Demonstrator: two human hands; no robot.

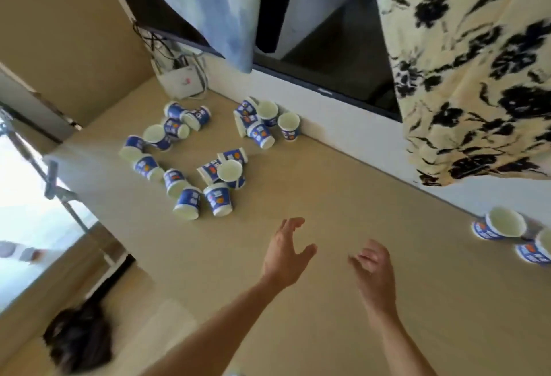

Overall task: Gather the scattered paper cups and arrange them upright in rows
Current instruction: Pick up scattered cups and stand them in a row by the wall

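Left hand (285, 256), right hand (376, 273) outstretched, empty

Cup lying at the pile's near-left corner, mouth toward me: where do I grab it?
Take the cup by its blue side wall, near the open rim, left hand coming from above on the near side. It lies on its side with other cups crowding its far end, so only the near end is free.

Paper cup (545, 243) at the right edge: cropped by the frame; only part of rim and wall is shown. Print on the scattered cups (219, 198): blurred, cannot be read. Dark object (77, 337), lower left: smeared, kind cannot be told. Black screen (328, 56): partly covered by floral cloth (465, 77), itself cropped above and right.
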